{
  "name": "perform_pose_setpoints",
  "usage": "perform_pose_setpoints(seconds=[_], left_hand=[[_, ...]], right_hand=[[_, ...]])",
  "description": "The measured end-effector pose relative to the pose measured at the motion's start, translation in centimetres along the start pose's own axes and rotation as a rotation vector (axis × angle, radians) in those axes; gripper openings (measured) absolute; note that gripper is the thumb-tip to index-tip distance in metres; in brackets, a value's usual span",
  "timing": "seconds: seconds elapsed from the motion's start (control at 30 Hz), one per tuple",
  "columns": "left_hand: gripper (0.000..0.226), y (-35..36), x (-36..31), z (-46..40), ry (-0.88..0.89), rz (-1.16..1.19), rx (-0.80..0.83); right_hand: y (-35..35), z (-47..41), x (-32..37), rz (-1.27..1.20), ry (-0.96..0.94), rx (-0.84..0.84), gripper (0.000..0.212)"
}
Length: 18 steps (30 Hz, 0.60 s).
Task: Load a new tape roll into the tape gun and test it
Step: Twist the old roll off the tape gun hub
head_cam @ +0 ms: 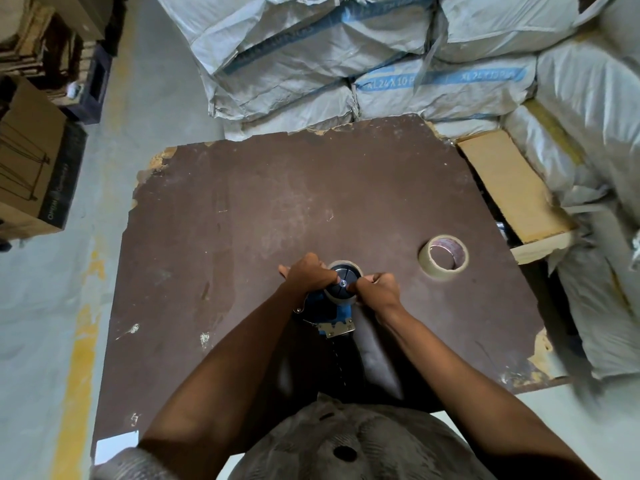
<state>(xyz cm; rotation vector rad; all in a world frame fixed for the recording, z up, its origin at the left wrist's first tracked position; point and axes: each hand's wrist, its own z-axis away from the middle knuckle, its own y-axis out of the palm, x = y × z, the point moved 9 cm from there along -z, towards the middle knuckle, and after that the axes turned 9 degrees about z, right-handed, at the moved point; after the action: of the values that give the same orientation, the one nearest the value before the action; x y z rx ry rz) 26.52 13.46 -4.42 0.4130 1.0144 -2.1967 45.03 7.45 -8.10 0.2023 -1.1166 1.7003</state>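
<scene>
Gripping tape gun (332, 308) with left hand (309, 274), right hand (375, 289) fingers pinching mounted roll (343, 284); spare roll (443, 257) lies right of them on bench (242, 209).

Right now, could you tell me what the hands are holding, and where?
Both hands grip the tape gun at its roll end, one each side.

Worn wood, blue plastic, bare metal, woven sacking

Matt brown board (263, 209), scuffed, chipped to pale wood at the edges; tape gun (332, 308) of blue plastic with a dull metal plate; glossy beige tape roll (443, 257); coarse woven grey sacks (346, 53); matt cardboard box (31, 161).
</scene>
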Motion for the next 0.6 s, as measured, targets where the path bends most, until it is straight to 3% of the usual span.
perform_pose_setpoints(seconds=[0.2,0.47,0.6], left_hand=[[0.036,-0.4,-0.4,0.3,-0.006,-0.050,-0.033],[0.026,-1.0,-1.4,1.1,0.045,-0.023,-0.077],[0.031,-0.9,-1.4,0.9,-0.002,-0.086,-0.117]], right_hand=[[0.1,-0.5,-0.5,0.014,0.042,-0.022,0.029],[-0.8,-0.2,0.4,0.033,0.054,-0.056,0.024],[-0.9,0.2,0.9,0.054,0.033,-0.071,0.027]])
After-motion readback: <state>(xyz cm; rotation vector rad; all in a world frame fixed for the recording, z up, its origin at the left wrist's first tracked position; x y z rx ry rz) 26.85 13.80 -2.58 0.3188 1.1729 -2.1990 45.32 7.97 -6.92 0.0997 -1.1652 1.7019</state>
